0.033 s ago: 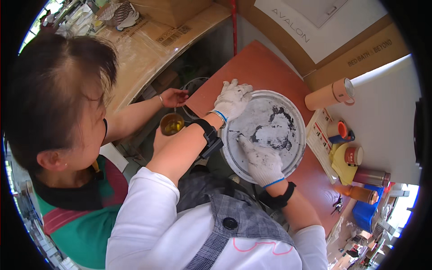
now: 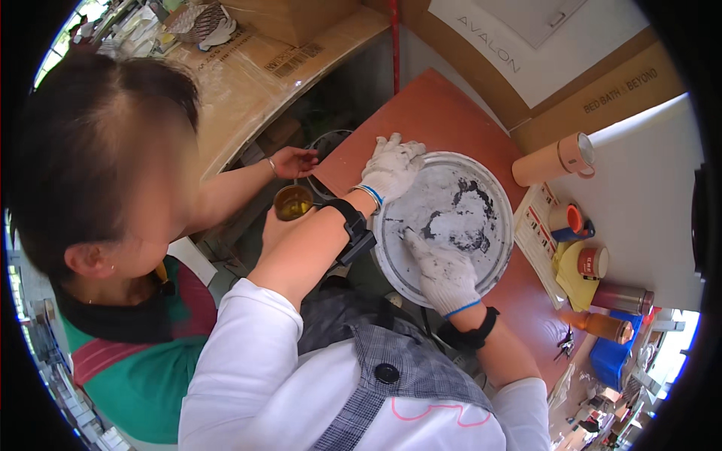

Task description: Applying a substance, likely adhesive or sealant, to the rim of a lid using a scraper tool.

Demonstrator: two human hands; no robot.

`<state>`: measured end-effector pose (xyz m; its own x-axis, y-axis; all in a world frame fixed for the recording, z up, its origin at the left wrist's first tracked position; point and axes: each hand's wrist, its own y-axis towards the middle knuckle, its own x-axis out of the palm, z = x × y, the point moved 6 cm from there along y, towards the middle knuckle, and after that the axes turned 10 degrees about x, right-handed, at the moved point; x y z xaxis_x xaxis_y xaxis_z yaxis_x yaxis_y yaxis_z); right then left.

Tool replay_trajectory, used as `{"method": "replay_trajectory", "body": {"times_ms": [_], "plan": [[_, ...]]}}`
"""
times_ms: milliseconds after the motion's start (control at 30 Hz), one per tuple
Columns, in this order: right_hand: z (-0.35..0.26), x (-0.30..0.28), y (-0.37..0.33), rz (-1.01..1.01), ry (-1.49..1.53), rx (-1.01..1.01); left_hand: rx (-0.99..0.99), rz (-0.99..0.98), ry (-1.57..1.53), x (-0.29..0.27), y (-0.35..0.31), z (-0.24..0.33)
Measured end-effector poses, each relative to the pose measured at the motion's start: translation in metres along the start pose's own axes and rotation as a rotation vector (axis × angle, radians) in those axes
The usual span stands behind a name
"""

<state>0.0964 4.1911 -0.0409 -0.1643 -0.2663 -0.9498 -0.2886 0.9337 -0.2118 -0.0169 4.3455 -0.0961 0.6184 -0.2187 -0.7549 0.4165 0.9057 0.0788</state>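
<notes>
A round grey-white disc (image 2: 398,270) with a raised rim lies on a red-brown tabletop and overhangs its near edge. Dark patches and a pale crust mark its face; I cannot tell if it is a lid or a tray. My left hand (image 2: 393,167), in a white knit glove, rests on its far left rim with fingers apart. Over the near part of the disc is my right hand (image 2: 445,276), in a smudged glove. Its thumb lies along the surface and the other fingers curl under, so anything in them is hidden.
At my left a co-worker holds an amber cup (image 2: 292,203) with yellow bits inside. A pink tumbler (image 2: 553,159), a printed sheet (image 2: 538,240), several jars and bottles, and a blue bin (image 2: 611,361) line the right. Cardboard boxes (image 2: 286,22) stand at the back.
The view has shifted very slightly. Both hands keep their places on the disc.
</notes>
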Motion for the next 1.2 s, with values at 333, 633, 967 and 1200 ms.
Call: {"method": "replay_trajectory", "body": {"times_ms": [333, 633, 967, 1200], "plan": [[-0.007, 0.007, -0.023, -0.156, -0.175, 0.082, -0.164, 0.000, 0.154, -0.021, -0.029, 0.050], [0.006, 0.026, -0.036, -0.044, -0.253, -0.006, -0.131, 0.495, 0.201, 0.008, -0.106, 0.072], [0.019, 0.022, -0.035, -0.014, -0.072, -0.013, -0.505, 0.524, 0.029, 0.030, -0.168, 0.049], [0.006, 0.020, -0.027, -0.141, -0.129, 0.086, -0.320, 0.662, -0.147, 0.054, -0.180, 0.035]]}}
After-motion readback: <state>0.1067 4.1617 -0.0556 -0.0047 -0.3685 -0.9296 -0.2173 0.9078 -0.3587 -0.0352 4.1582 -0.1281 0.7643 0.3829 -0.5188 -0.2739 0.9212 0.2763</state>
